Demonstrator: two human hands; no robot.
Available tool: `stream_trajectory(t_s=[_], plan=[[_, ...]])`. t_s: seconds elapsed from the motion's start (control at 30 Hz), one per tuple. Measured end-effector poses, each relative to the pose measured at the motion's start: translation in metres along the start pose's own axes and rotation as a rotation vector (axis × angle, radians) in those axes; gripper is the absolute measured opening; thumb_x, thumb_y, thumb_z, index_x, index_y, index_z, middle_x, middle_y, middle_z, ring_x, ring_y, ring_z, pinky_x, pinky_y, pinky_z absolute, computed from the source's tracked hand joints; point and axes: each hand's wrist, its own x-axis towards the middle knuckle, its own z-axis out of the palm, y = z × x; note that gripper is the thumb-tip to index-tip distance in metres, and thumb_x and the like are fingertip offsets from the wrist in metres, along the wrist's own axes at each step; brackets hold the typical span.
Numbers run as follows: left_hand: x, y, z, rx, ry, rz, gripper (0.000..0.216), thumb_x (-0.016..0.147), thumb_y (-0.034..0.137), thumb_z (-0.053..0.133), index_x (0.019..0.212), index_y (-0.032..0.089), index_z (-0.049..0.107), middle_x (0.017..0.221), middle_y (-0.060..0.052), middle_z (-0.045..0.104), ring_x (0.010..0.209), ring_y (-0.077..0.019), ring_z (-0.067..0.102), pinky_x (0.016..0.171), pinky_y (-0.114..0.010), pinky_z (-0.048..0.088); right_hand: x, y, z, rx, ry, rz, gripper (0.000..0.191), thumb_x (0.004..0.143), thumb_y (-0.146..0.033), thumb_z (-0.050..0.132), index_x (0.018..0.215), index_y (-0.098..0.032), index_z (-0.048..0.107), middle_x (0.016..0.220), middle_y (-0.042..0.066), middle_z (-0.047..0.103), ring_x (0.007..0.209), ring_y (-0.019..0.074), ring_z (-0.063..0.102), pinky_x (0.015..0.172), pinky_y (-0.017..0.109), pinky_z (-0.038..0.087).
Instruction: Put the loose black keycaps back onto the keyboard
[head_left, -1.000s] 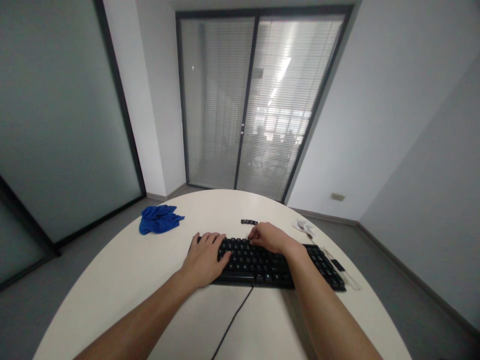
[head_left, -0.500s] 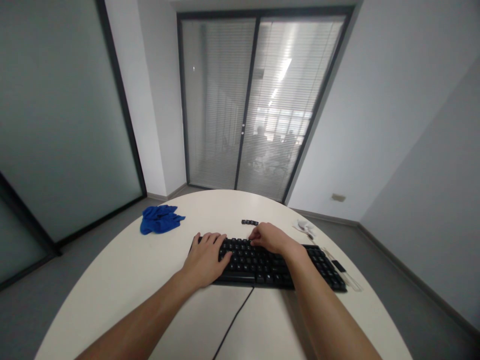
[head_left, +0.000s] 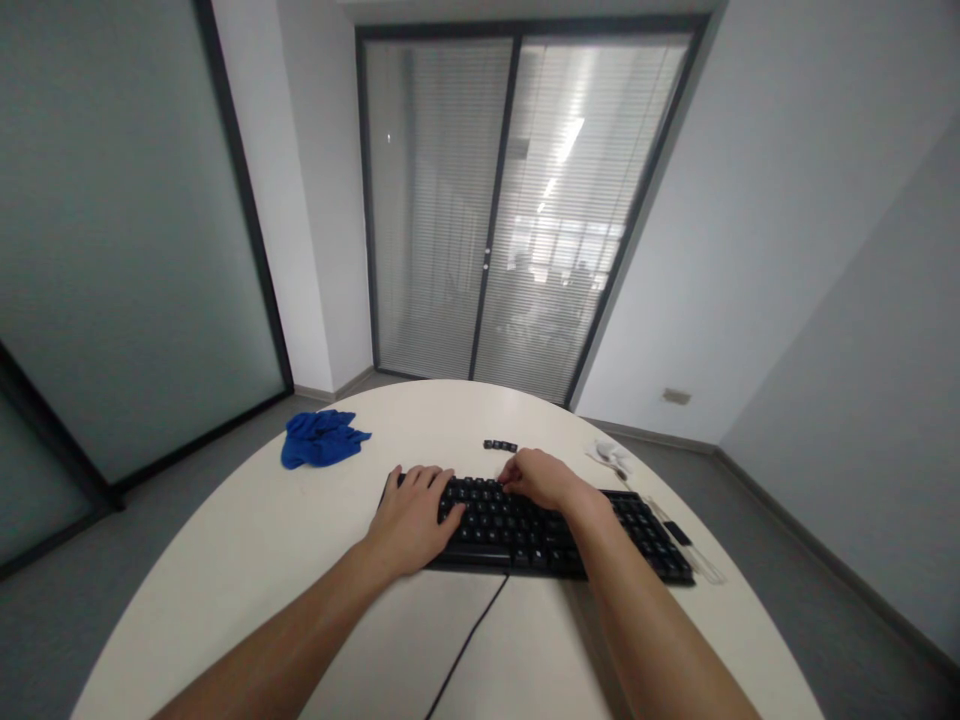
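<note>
A black computer keyboard [head_left: 480, 530] lies flat on the table, its cable running toward me. My left hand [head_left: 416, 515] rests over its left end with the fingers spread. At the keyboard's far edge, my right hand [head_left: 536, 477] has thumb and fingers pinched together over the top row of keys. Whatever is between those fingertips is too small or hidden to make out. Several loose black keycaps [head_left: 500, 445] sit in a short row on the table just beyond the right hand.
The round cream table [head_left: 247, 560] carries a crumpled blue cloth [head_left: 322, 440] at the far left. On the right lie a small white crumpled item [head_left: 609, 456] and a thin wire tool with a black handle [head_left: 677, 533], next to the keyboard's end.
</note>
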Motion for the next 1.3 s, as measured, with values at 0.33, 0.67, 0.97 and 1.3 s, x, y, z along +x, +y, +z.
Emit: stream_trajectory(t_s=[0.33, 0.67, 0.97, 1.3], plan=[[0.0, -0.003, 0.003, -0.011, 0.017, 0.013, 0.047, 0.097, 0.047, 0.044, 0.134, 0.021, 0.055, 0.137, -0.011, 0.06, 0.127, -0.0318, 0.05, 0.115, -0.06, 0.023, 0.002, 0.004, 0.003, 0.024, -0.007, -0.052, 0.024, 0.078, -0.018, 0.07, 0.099, -0.021, 0.081, 0.095, 0.006, 0.08, 0.09, 0.0217, 0.073, 0.081, 0.025, 0.052], [0.0, -0.003, 0.004, -0.014, 0.025, 0.014, 0.046, 0.096, 0.047, 0.045, 0.134, 0.022, 0.055, 0.136, -0.01, 0.06, 0.127, -0.0318, 0.05, 0.114, -0.059, 0.023, 0.004, 0.019, 0.002, 0.104, 0.082, -0.106, 0.029, 0.086, -0.023, 0.062, 0.11, -0.017, 0.077, 0.105, 0.008, 0.078, 0.094, 0.0217, 0.072, 0.087, 0.028, 0.051], [-0.001, -0.003, 0.002, -0.003, 0.033, 0.016, 0.046, 0.096, 0.047, 0.044, 0.133, 0.022, 0.056, 0.135, -0.011, 0.061, 0.125, -0.0323, 0.051, 0.113, -0.057, 0.025, 0.041, 0.003, 0.014, -0.254, 0.265, -0.034, 0.037, 0.09, -0.018, 0.059, 0.126, -0.017, 0.068, 0.129, 0.012, 0.068, 0.121, 0.0267, 0.055, 0.103, 0.034, 0.04], [0.0, -0.003, 0.0, -0.032, 0.028, 0.015, 0.045, 0.095, 0.047, 0.045, 0.132, 0.023, 0.056, 0.134, -0.011, 0.061, 0.125, -0.0324, 0.051, 0.113, -0.059, 0.025, 0.065, -0.015, 0.023, -0.326, 0.208, -0.081, 0.036, 0.091, -0.01, 0.051, 0.119, -0.016, 0.072, 0.122, 0.015, 0.071, 0.131, 0.0313, 0.048, 0.104, 0.042, 0.037]])
